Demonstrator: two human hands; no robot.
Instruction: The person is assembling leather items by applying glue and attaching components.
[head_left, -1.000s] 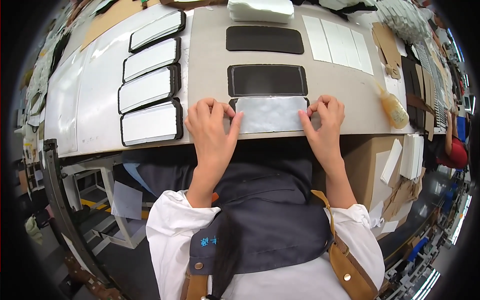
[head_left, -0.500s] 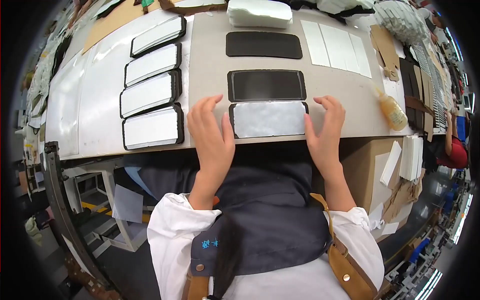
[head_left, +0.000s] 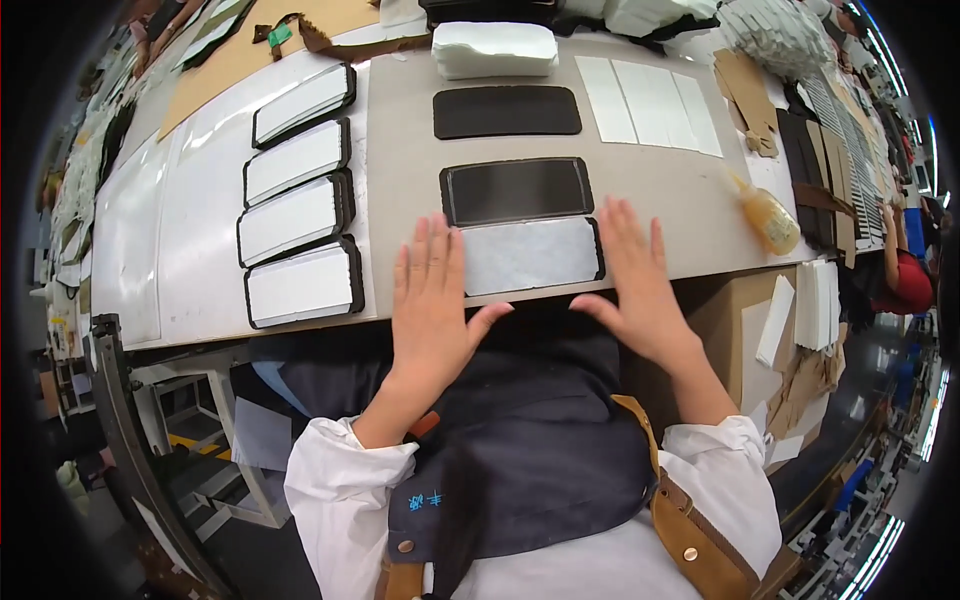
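Note:
My left hand [head_left: 432, 290] lies flat with fingers together and thumb out, at the left end of a black panel with a white sheet [head_left: 530, 255] on it. At its right end my right hand [head_left: 642, 280] is also stretched out, thumb apart. Neither hand holds anything. Joined to the far edge of the white-covered part is a bare black panel [head_left: 517, 192] with rounded corners. Another black panel [head_left: 507, 112] lies farther back, apart from these. I cannot tell whether my fingertips touch the panel or just the table.
Several black panels topped with white sheets [head_left: 303, 292] form a column at left. A white stack [head_left: 495, 50] stands at the back, with white strips [head_left: 650, 105] right of it. A yellowish glue bottle [head_left: 768, 218] lies at right. A cardboard box [head_left: 735, 330] stands beside the table's front edge.
My hands have gone from curved, raised fingers to flattened, outstretched ones beside the panel's ends. The whole view has shifted slightly. The panels keep their arrangement.

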